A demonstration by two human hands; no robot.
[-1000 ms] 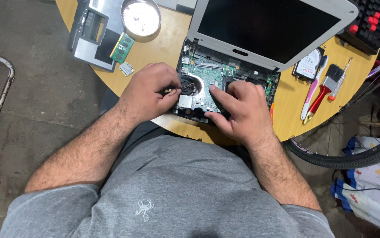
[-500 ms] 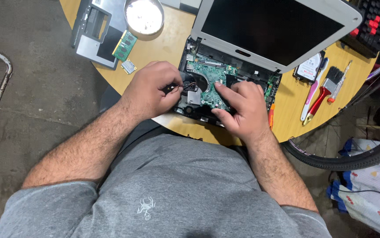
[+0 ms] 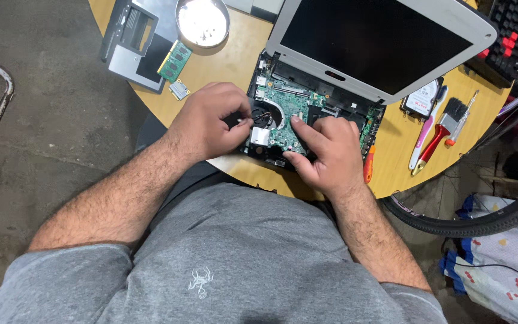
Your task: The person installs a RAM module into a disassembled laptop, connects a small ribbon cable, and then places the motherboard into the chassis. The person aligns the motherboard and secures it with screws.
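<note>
Frame centre: left hand (image 3: 208, 123) closed on a small dark tool at the fan (image 3: 263, 116), right hand (image 3: 326, 153) w/ fingers half-curled pressing on the laptop motherboard (image 3: 289, 108).

The left hand (image 3: 208, 123) hides most of a dark tool (image 3: 235, 118).

Looks like small home repair workshop: round wooden worktop (image 3: 235, 57) on bare concrete floor (image 3: 48, 120), opened grey laptop with exposed green circuit board (image 3: 289, 111), red-handled brush (image 3: 442, 129), loose green memory stick (image 3: 175, 61), black bicycle tyre (image 3: 481, 222) beside.
</note>
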